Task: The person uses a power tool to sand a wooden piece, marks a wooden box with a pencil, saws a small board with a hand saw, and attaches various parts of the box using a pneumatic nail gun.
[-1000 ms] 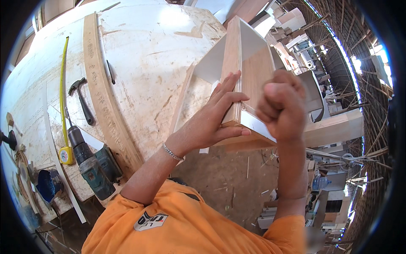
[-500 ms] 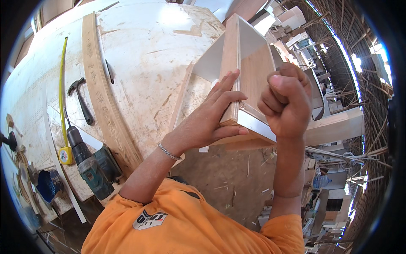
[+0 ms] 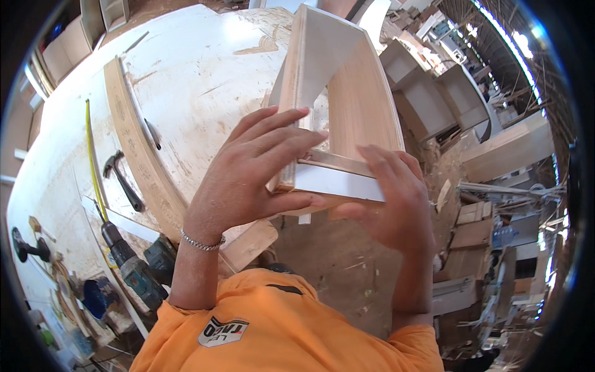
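An open wooden box (image 3: 362, 105) with pale inner faces rests tilted at the bench's near right edge. My left hand (image 3: 251, 161), a chain bracelet on its wrist, grips the box's near left corner. Its fingers lie over the top edge and its thumb presses on the front. My right hand (image 3: 396, 198), slightly blurred, clasps the right end of the white-edged near panel (image 3: 334, 181). Its fingers curl over the top while the thumb sits in front, lower down. The undersides of both palms are hidden.
On the white bench (image 3: 198, 74) lie a long wooden board (image 3: 139, 130), a claw hammer (image 3: 124, 180), a cordless drill (image 3: 133, 263) and a yellow tape measure's blade (image 3: 91, 155). A blue container (image 3: 99, 297) stands lower left. Wooden cabinets (image 3: 427, 93) and offcuts crowd the right side.
My right hand has gone from a raised fist to a hold on the box's near panel. The box and my left hand appear further left, as the view has shifted too.
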Demonstrator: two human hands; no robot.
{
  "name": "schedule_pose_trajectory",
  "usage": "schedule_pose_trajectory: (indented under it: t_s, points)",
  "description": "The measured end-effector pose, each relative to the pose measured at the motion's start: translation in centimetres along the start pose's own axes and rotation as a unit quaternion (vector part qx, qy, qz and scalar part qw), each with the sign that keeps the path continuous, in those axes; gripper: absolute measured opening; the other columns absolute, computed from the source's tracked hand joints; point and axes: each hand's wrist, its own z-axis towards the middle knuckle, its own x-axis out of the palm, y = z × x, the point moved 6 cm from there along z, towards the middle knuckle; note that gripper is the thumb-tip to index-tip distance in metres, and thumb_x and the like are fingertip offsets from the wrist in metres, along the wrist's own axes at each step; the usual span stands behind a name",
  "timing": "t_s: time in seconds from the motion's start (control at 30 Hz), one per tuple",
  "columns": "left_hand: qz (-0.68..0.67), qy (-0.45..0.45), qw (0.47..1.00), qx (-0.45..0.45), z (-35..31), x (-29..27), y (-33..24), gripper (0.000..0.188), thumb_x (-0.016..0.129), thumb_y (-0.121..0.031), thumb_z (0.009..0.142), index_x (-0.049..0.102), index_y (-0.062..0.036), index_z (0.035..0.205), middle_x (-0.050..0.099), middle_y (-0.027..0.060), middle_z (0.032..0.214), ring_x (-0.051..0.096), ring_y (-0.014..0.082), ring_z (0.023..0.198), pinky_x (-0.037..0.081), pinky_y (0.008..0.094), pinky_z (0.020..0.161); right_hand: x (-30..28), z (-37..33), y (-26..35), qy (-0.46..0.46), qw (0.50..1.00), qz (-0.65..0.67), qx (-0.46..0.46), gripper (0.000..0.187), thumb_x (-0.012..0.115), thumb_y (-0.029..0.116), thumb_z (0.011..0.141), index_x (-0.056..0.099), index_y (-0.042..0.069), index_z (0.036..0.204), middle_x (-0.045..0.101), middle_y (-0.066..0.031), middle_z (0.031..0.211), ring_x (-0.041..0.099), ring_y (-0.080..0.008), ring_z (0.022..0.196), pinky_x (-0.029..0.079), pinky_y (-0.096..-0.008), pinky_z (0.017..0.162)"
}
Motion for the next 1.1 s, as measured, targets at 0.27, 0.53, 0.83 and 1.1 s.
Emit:
schedule_pose_trajectory:
  t_s: [0.27,0.53,0.83,1.1]
  points:
    - [-0.072,0.002,0.994,-0.080,-0.6,0.3,0.9,0.092,0.096,-0.040,0.065,0.058,-0.0044,0.141,0.063,0.0157,0.141,0.069,0.0281,0.120,0.055,0.0424,0.103,1.5,0.8,-0.2,-0.002,0.999,0.045,-0.008,0.072,0.077,0.066,0.077,0.064,0.002,0.109,0.065,-0.0128,0.087,0.067,-0.0325,0.078,0.053,-0.0433,0.068]
    - [-0.126,0.009,0.987,-0.098,-0.8,0.8,1.3,0.100,0.096,-0.038,0.070,0.046,-0.0049,0.150,0.070,0.0154,0.125,0.067,0.0328,0.121,0.049,0.0437,0.108,1.3,0.8,0.1,-0.037,0.999,0.034,-0.015,0.067,0.076,0.062,0.082,0.065,0.001,0.107,0.065,-0.0112,0.086,0.067,-0.0295,0.075,0.054,-0.0414,0.067]
    - [-0.161,-0.063,0.983,-0.061,-1.9,2.1,0.9,0.105,0.090,-0.045,0.069,0.042,-0.0066,0.155,0.041,0.0182,0.163,0.043,0.0405,0.148,0.039,0.0508,0.121,1.7,0.8,0.9,-0.027,0.998,-0.018,-0.058,0.063,0.080,0.047,0.083,0.067,-0.001,0.121,0.069,-0.0127,0.099,0.070,-0.0280,0.083,0.056,-0.0392,0.072]
    - [-0.106,-0.002,0.994,-0.029,-1.9,2.5,1.1,0.102,0.093,-0.045,0.062,0.053,-0.0097,0.149,0.049,0.0137,0.159,0.035,0.0373,0.154,0.037,0.0501,0.123,0.5,-0.4,-1.7,-0.062,0.994,0.080,-0.047,0.041,0.076,0.031,0.089,0.072,0.000,0.115,0.074,-0.0164,0.106,0.075,-0.0344,0.093,0.059,-0.0422,0.081]
